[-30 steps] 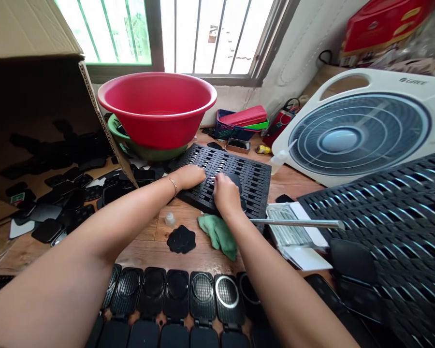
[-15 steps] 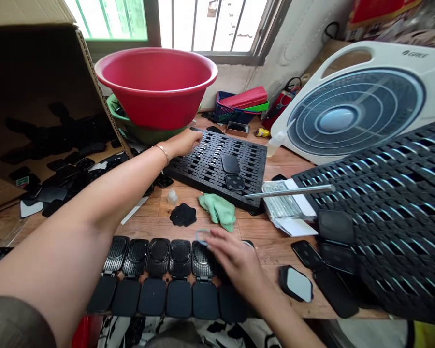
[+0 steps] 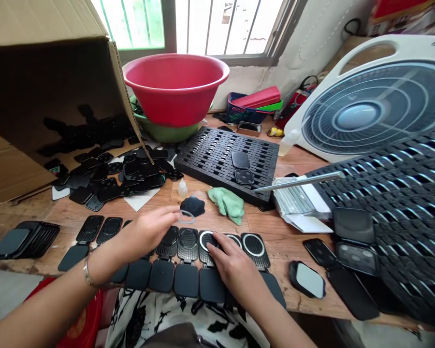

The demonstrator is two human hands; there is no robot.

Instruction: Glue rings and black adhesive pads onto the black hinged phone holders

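Note:
In my left hand, fingers pinched, is a thin pale ring, held above the row near a black lump. My right hand rests with outstretched fingers on a white ring lying in an opened black case. That case belongs to a row of similar black cases along the table's front edge. Two cases at the row's right end also carry white rings. Farther left, the uncovered cases show no white ring, and my left forearm hides part of the row.
A slotted black foam rack holds several metallic rings; a bigger one leans at right. Around them are a green cloth, a small bottle, a metal rod, a fan, a red basin and a cardboard box.
My left hand has come back from the foam rack and now carries a ring. The ring that was at my right fingertips now appears to lie in a case under them. The view has shifted left.

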